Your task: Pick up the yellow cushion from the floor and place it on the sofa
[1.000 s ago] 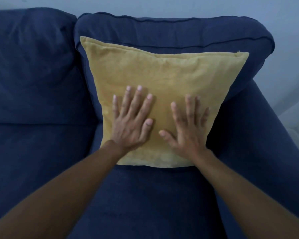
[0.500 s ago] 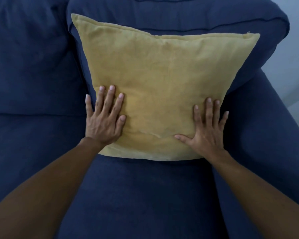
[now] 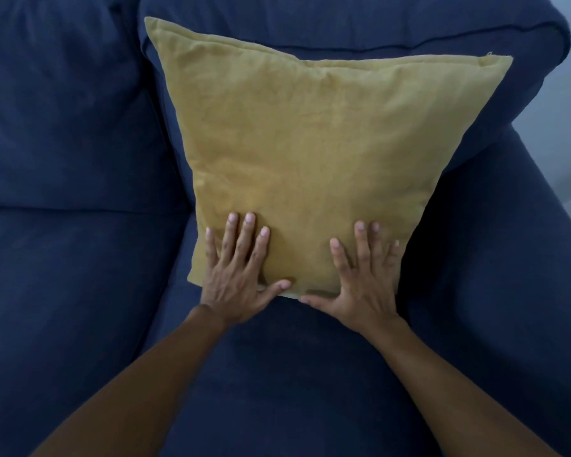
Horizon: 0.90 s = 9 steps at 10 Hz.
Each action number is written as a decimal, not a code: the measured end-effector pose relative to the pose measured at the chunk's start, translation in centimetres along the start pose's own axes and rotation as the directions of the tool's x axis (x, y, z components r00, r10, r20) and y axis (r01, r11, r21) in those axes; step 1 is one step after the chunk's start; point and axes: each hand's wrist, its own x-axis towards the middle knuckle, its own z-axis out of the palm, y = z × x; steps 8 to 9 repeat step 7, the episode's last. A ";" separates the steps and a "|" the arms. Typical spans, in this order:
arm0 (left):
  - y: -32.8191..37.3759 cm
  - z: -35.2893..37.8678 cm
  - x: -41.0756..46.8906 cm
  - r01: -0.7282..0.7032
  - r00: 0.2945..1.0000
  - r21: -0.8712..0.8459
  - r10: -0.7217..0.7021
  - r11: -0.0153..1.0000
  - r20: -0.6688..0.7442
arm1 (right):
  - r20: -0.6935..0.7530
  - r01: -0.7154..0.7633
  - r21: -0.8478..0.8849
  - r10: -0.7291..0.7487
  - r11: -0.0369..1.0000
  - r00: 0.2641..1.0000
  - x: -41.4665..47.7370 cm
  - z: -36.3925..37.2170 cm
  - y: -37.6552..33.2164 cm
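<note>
The yellow cushion (image 3: 314, 166) is already on the sofa (image 3: 80, 291): it stands on the seat, tilted back and leaning on the backrest, near the armrest on the right side.

Left hand (image 3: 238, 278) and right hand (image 3: 363, 285) both lie flat on the lower part of the cushion face. Each grip is wide, fingers spread, palm pressing, holding nothing; the thumbs point toward each other along the bottom edge, apart.

Handling, as I judge it: the cushion looks light and soft, w/ a velvet-like cover that wrinkles a little, so it is not slippery and not fragile. It will bend if taken by one corner. Best to take it at the two side edges, just outside each grip, or pinch the bottom seam under the thumbs.

Vs. the frame 0.5 s ago: the hands were at the two lower corners, well apart; now both came inward and a bit lower, approx. over the bottom edge. The cushion itself seems not moved, only the camera came closer.

The task looks almost finished; only the last patting remains, I think.
</note>
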 end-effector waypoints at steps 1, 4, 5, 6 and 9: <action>-0.2 0.7 0.0 0.016 1.000 0.022 -0.017 1.000 0.019 | 0.031 -0.045 -0.031 0.046 0.999 0.998 0.3 0.7 0.4; -6.5 -0.9 -0.4 -0.025 0.991 0.168 0.003 0.985 0.131 | 0.163 -0.107 -0.162 0.133 0.981 0.978 -0.5 -0.7 4.8; -7.8 -2.1 -1.1 0.016 0.977 0.209 -0.059 0.978 0.205 | 0.216 -0.158 -0.215 0.205 0.964 0.955 -1.4 -1.6 5.6; -8.3 -3.6 -1.8 0.058 0.962 0.207 -0.110 0.977 0.249 | 0.249 -0.208 -0.236 0.266 0.949 0.931 -2.6 -2.9 6.1; -7.9 -4.7 -2.4 0.081 0.961 0.156 -0.119 0.984 0.250 | 0.250 -0.222 -0.234 0.280 0.946 0.927 -3.3 -3.8 5.8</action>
